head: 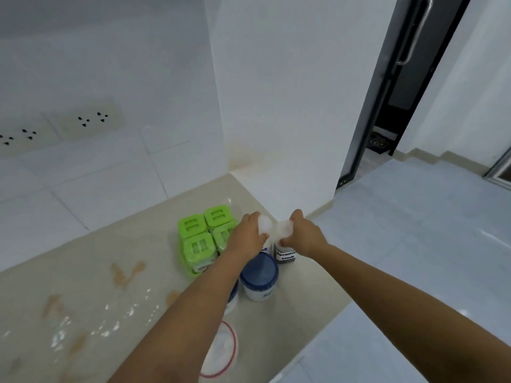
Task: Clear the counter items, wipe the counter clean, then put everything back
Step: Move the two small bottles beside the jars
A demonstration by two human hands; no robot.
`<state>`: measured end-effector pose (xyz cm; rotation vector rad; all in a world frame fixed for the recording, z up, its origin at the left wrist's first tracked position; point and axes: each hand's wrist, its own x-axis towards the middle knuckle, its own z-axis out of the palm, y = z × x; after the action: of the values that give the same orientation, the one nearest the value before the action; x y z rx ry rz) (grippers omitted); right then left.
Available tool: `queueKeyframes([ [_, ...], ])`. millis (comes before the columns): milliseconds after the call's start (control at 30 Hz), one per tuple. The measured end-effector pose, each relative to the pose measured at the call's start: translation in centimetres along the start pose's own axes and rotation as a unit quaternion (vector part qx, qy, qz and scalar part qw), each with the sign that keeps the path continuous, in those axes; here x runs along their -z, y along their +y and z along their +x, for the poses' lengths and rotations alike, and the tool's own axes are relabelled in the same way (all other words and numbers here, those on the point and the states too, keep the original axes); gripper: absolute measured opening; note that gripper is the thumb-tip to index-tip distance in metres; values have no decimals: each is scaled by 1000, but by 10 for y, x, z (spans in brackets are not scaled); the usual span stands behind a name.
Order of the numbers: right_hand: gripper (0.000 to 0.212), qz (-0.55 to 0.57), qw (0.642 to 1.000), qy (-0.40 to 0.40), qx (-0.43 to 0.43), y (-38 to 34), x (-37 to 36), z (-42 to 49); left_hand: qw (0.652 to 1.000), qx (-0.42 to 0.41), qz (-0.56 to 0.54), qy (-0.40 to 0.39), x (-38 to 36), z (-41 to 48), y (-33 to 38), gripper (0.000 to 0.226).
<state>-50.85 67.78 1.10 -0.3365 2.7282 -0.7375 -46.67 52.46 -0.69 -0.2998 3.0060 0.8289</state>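
Note:
Two white-capped bottles stand at the counter's far right corner. My left hand point(247, 236) grips the cap of the salt bottle point(265, 225). My right hand point(302, 234) grips the cap of the dark seasoning bottle point(286, 257), which has a handwritten label. Left of them sit several green-lidded containers point(203, 239) packed together. A blue-lidded white tub point(259, 275) stands just in front of the bottles. A second tub point(233, 298) is mostly hidden under my left forearm. A red-rimmed round container point(224, 352) sits near the counter's front edge.
The beige counter point(83, 299) carries brown stains point(125, 273) and white spilled patches point(110, 319) on its left half. White tiled wall with sockets point(91, 120) runs behind. A white pillar point(290, 106) bounds the corner. The floor and a dark door point(398, 78) lie to the right.

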Motion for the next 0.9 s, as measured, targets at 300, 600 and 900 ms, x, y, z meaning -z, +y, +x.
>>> queueKeyframes([
  [300, 82, -1, 1000, -14, 27, -13, 4, -11, 991, -31, 123, 44, 4, -23, -16, 62],
  [600, 66, 83, 983, 40, 157, -104, -23, -81, 982, 69, 125, 120, 52, -119, -110, 55],
  [900, 71, -74, 939, -73, 328, -201, -166, -172, 959, 213, 166, 90, 68, -295, -248, 64],
])
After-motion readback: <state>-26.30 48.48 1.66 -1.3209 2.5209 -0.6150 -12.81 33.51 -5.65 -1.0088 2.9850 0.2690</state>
